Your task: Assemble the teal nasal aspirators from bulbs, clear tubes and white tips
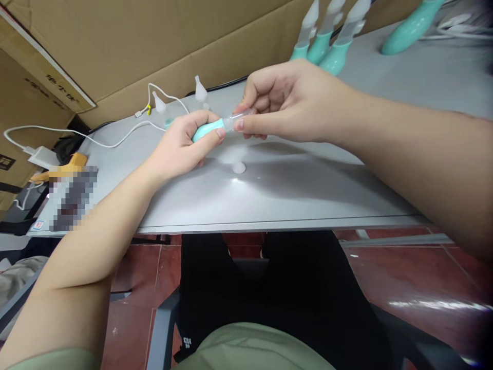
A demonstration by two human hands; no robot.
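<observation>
My left hand (185, 144) is wrapped round the teal body of a nasal aspirator (208, 129), held tilted above the grey table. The fingers of my right hand (287, 103) are closed on the clear cup (231, 122) at its front end, and they cover part of it. Below my hands a small white rounded piece (239, 167) lies on the tabletop; its kind is unclear. Behind my left hand stand two white soft tips, one (201, 90) on a clear part and another (158, 104) above a bit of teal.
Several assembled teal aspirators (339, 51) stand behind my right hand, and a lone teal body (408, 31) is farther right. White cables (115, 141) run across the left side near a white charger (44, 156) and an orange object (75, 163). Cardboard (154, 41) walls the back.
</observation>
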